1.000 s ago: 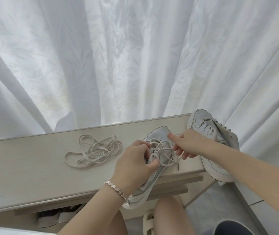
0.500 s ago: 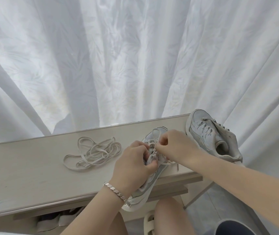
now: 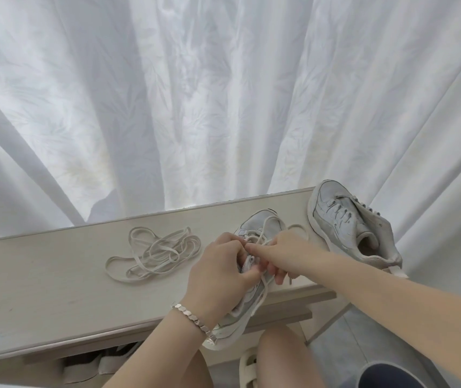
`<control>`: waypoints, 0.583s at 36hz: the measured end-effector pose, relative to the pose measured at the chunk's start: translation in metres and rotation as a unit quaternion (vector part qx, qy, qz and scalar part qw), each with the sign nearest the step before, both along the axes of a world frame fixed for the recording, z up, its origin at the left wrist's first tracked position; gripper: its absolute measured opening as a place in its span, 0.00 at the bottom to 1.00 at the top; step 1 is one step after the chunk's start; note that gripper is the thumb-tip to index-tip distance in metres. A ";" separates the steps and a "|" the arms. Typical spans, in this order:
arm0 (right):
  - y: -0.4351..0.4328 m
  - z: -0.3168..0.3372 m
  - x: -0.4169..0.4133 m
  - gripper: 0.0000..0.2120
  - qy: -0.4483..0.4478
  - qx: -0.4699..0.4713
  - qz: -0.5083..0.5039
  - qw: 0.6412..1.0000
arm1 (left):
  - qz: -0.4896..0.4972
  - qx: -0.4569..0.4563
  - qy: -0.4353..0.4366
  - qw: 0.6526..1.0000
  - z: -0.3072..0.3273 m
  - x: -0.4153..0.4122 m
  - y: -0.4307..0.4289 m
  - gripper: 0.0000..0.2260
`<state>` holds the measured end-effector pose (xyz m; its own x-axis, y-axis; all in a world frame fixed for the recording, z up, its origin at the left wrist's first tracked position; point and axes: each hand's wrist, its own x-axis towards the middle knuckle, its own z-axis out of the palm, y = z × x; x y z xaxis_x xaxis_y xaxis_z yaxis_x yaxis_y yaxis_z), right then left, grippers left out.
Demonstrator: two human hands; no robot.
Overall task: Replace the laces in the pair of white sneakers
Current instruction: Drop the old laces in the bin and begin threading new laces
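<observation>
At the table's (image 3: 42,289) near right edge, the left hand (image 3: 218,278) grips the sneaker (image 3: 263,228) to steady it, heel overhanging the lap, while the right hand (image 3: 282,256) pinches its lace (image 3: 264,296) at the eyelets, apparently threading; the other sneaker (image 3: 344,222) lies far right, loose laces (image 3: 156,253) left.

Around the wrist of the left hand (image 3: 218,278) the person wears a thin silver bracelet (image 3: 193,317), made of small flat shiny links set one after another like little angular plates. The forearms behind this hand and behind the right hand (image 3: 282,256) are bare as far as they show, and the knee (image 3: 279,348) is bare too. One foot below wears a pale cream slipper (image 3: 247,371) with open slots on top, and something dark blue (image 3: 386,376) shows at the lower right edge, which I cannot identify.
</observation>
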<state>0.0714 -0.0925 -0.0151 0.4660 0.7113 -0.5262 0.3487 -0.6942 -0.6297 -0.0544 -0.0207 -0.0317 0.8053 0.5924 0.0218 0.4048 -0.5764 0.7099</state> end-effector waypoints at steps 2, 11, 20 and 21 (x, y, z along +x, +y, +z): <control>0.003 0.000 0.000 0.16 0.010 0.014 -0.019 1.000 | 0.000 0.003 0.004 1.000 0.000 0.000 0.000 0.13; 0.000 0.008 0.009 0.17 -0.217 0.073 0.032 0.973 | 0.003 0.025 0.020 1.000 -0.001 -0.001 -0.001 0.13; -0.005 0.016 0.072 0.23 -0.203 0.070 -0.070 0.974 | 0.006 0.012 0.015 1.000 -0.001 0.000 0.000 0.13; -0.006 0.017 0.064 0.24 -0.151 0.046 -0.043 0.987 | 0.009 0.011 0.013 1.000 -0.002 0.000 0.001 0.13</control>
<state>0.1352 -0.0980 0.0019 0.6525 0.7000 -0.2902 0.4717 -0.6749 -0.5675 -0.0545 -0.0201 -0.0332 0.7955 0.6058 0.0144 0.4331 -0.5850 0.6857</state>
